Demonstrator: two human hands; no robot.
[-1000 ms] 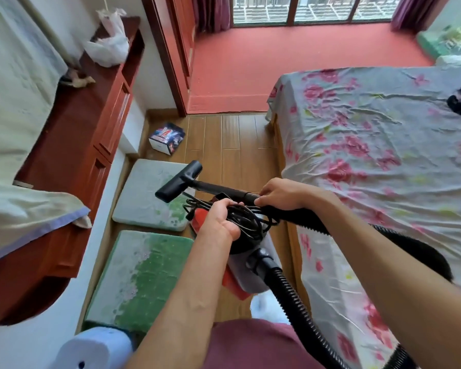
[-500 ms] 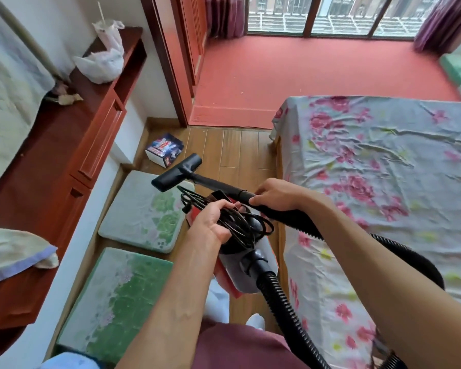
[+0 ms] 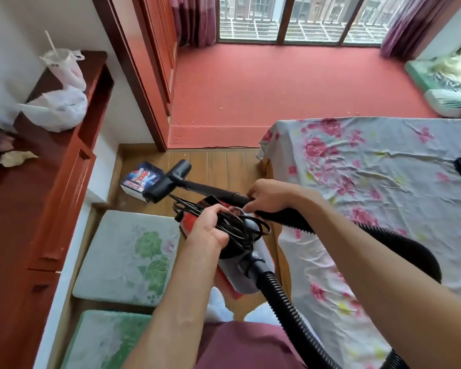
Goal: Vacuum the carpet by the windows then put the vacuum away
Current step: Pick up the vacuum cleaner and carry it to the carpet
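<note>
Wood floor; red-grey vac w/ black hose.

Left of the bed, the left grip holds the vacuum and its coiled cord; the right grip holds the black wand.

Left hand and right hand close together, both curled.

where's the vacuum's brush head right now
Head view, left of centre: the brush head is at the tip of the wand that the right hand holds, over the wood floor beside the box, short of the red carpet.
</note>
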